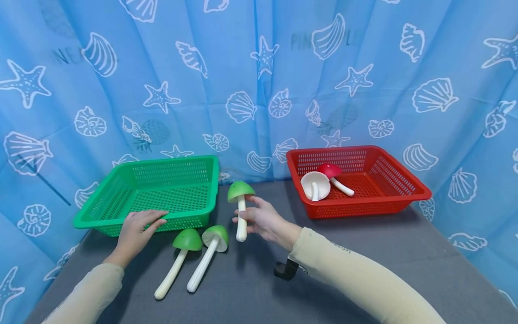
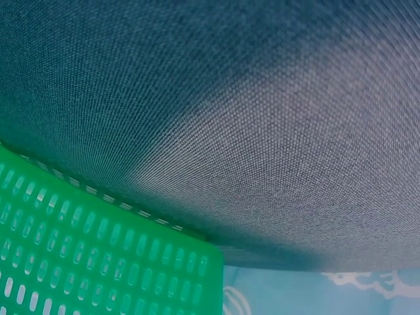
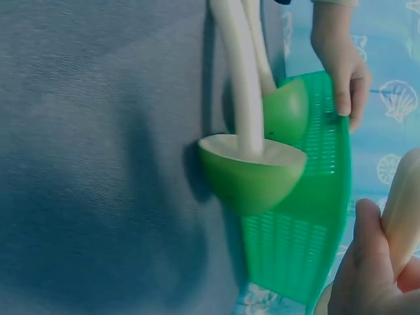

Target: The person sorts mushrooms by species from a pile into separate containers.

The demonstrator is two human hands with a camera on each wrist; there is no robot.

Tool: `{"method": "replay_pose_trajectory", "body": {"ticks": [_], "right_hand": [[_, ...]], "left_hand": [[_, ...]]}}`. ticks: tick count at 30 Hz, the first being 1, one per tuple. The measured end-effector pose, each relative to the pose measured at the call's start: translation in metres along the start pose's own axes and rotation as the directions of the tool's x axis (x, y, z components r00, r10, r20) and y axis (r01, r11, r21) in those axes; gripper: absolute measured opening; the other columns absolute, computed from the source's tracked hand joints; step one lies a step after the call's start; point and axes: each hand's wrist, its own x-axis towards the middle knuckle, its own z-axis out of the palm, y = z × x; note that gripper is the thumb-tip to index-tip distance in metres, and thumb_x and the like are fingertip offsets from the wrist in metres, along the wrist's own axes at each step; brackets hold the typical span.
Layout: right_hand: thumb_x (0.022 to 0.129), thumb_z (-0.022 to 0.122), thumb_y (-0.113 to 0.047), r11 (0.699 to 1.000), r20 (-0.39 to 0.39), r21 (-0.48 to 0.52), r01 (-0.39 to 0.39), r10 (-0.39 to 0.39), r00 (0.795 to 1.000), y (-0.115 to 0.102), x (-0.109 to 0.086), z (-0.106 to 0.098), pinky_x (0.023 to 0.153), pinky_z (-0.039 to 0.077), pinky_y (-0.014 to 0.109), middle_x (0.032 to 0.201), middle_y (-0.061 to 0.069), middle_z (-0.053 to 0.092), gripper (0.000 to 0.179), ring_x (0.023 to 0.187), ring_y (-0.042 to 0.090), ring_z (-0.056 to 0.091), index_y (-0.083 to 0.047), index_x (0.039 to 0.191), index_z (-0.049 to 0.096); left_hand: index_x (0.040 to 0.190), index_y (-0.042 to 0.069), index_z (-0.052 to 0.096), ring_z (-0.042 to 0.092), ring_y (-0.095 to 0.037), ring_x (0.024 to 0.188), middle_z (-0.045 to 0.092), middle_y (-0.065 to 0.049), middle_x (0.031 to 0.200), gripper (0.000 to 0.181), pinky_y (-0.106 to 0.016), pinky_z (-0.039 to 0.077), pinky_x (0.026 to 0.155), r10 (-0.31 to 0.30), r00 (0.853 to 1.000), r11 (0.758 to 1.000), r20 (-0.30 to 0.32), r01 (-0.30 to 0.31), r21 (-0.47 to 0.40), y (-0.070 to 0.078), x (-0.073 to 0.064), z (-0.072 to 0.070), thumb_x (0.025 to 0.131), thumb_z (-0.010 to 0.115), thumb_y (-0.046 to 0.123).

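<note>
Right hand (image 1: 265, 220) pinches the white stem of a green-capped mushroom (image 1: 241, 204), cap up, roughly upright, near frame center, just right of the green basket (image 1: 174, 198); fingers narrow around the stem. Right wrist view agrees: pale stem between thumb and fingers, lower right. Left hand (image 1: 139, 227) grips the near rim of the green basket, center-left of frame, thumb outside; upper right of the right wrist view shows the same grip. Left wrist view has only basket wall lower left plus gray cloth and a strip of curtain, no fingers. Two more green-capped mushrooms lie below the basket, lower center-left: left one (image 1: 179, 261) with cap top showing, right one (image 1: 206, 261) with part of its white underside showing. Stems of both slant down-left, side by side, apart. Red basket (image 1: 364, 207) sits center-right with two mushrooms inside: a red-capped one (image 1: 329, 169), and one with its white underside (image 1: 322, 182) facing out, near the left end. Gray tabletop (image 1: 243, 292), blue curtain (image 1: 226, 58) with white shells and starfish behind. Black device (image 1: 285, 270) by the right wrist, cream sleeves.
</note>
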Motion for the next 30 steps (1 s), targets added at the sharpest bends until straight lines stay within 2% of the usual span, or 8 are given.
{"method": "replay_pose_trajectory", "body": {"ticks": [10, 14, 18, 25, 30], "right_hand": [[0.098, 0.054, 0.001, 0.999, 0.002, 0.043, 0.014, -0.014, 1.0, -0.014, 0.013, 0.025, 0.062, 0.054, 0.034, 0.135, 0.025, 0.052, 0.061, 0.095, 0.024, 0.068, -0.011, 0.152, 0.028], [0.098, 0.055, 0.001, 0.998, -0.003, 0.067, 0.017, -0.017, 1.0, -0.018, 0.022, 0.037, 0.06, 0.055, 0.034, 0.134, 0.023, 0.054, 0.061, 0.098, 0.027, 0.068, -0.013, 0.152, 0.029], [0.098, 0.056, -0.001, 0.997, 0.002, 0.082, 0.016, -0.016, 1.0, -0.021, 0.033, 0.051, 0.056, 0.055, 0.032, 0.134, 0.02, 0.054, 0.062, 0.101, 0.03, 0.067, -0.015, 0.152, 0.03], [0.096, 0.06, -0.002, 0.994, 0.021, 0.113, 0.002, -0.005, 1.0, -0.022, 0.052, 0.073, 0.052, 0.053, 0.031, 0.136, 0.023, 0.048, 0.066, 0.11, 0.036, 0.063, -0.017, 0.153, 0.029], [0.096, 0.06, -0.003, 0.992, 0.029, 0.125, 0.01, -0.013, 0.999, -0.022, 0.063, 0.082, 0.049, 0.051, 0.029, 0.132, 0.021, 0.051, 0.068, 0.11, 0.037, 0.062, -0.017, 0.154, 0.026]], "left_hand": [[0.108, 0.005, 0.073, 0.064, -0.033, 0.09, 0.072, -0.012, 0.1, 0.026, -0.047, 0.038, 0.078, -0.008, 1.0, 1.0, -0.012, 0.008, -0.015, -0.001, -0.002, -0.001, 0.09, 0.068, 0.022], [0.108, 0.004, 0.073, 0.064, -0.033, 0.09, 0.071, -0.014, 0.099, 0.025, -0.047, 0.038, 0.078, -0.015, 1.0, 1.0, -0.008, 0.015, -0.011, 0.001, 0.0, 0.0, 0.083, 0.074, 0.01], [0.108, 0.004, 0.073, 0.064, -0.034, 0.091, 0.071, -0.014, 0.1, 0.034, -0.047, 0.038, 0.076, -0.027, 1.0, 1.0, 0.006, 0.027, -0.001, 0.002, 0.001, 0.001, 0.075, 0.077, -0.002], [0.109, 0.004, 0.073, 0.064, -0.035, 0.092, 0.071, -0.015, 0.101, 0.031, -0.049, 0.038, 0.079, -0.053, 0.998, 0.999, 0.029, 0.053, 0.012, 0.004, 0.001, 0.001, 0.078, 0.076, 0.001], [0.11, 0.005, 0.073, 0.064, -0.035, 0.093, 0.071, -0.014, 0.101, 0.032, -0.05, 0.038, 0.08, -0.065, 0.997, 0.998, 0.048, 0.064, 0.023, 0.003, 0.003, -0.002, 0.078, 0.076, 0.001]]}}
